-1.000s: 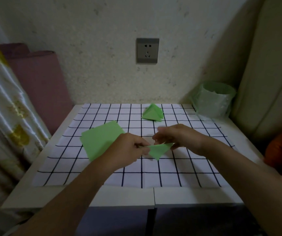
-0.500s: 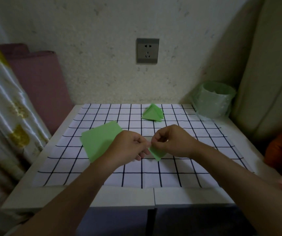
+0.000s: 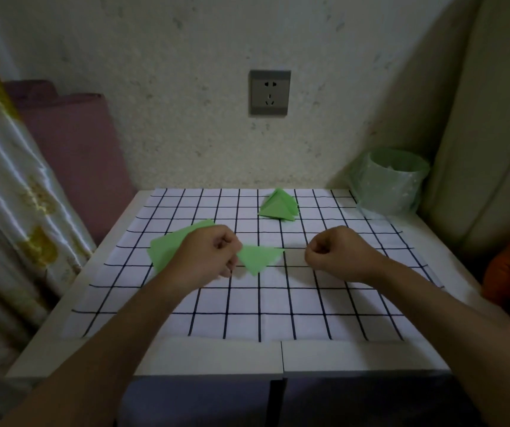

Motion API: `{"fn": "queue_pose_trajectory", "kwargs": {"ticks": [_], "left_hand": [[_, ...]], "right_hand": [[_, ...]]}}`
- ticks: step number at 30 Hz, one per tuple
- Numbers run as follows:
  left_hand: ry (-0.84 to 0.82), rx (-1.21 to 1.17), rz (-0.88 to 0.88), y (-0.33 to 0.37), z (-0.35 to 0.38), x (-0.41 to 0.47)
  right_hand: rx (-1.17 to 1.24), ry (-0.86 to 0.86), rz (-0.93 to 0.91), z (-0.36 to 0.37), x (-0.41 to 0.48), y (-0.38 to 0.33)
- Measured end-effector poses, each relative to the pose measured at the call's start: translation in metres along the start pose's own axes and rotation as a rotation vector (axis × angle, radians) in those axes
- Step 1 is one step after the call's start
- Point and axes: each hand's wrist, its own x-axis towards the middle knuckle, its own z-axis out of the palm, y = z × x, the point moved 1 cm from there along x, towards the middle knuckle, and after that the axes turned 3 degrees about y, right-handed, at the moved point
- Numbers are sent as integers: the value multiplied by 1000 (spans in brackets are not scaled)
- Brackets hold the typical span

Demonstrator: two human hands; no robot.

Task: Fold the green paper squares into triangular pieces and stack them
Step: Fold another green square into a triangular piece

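Checked cloth (image 3: 247, 309) covers the wall-side table (image 3: 216, 355); left hand (image 3: 204, 254) pinches a green triangle (image 3: 258, 257), right hand (image 3: 337, 254) hovers curled, holding nothing.

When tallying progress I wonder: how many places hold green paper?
3: flat squares at left, partly behind the left hand; a triangle that hand pinches at centre; a folded stack at the back. Sheets inside each pile may be hidden.

Left hand (image 3: 207, 255) pinching a paper triangle (image 3: 259, 257), right hand (image 3: 335, 252) fisted, both forearms outstretched
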Motion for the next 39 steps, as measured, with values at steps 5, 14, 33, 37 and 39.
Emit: {"fn": "queue_pose_trajectory", "kwargs": {"ticks": [5, 14, 33, 37, 39], "left_hand": [[-118, -29, 6, -5, 11, -7], [-126, -33, 151, 5, 38, -13], [-76, -77, 95, -1, 34, -10], [-84, -95, 38, -5, 24, -7], [-111, -78, 15, -7, 25, -8]], "right_hand": [[127, 38, -78, 4, -4, -3], [123, -29, -182, 22, -6, -38], [116, 7, -27, 12, -7, -22], [75, 2, -37, 6, -8, -16], [27, -1, -60, 9, -7, -15]]}}
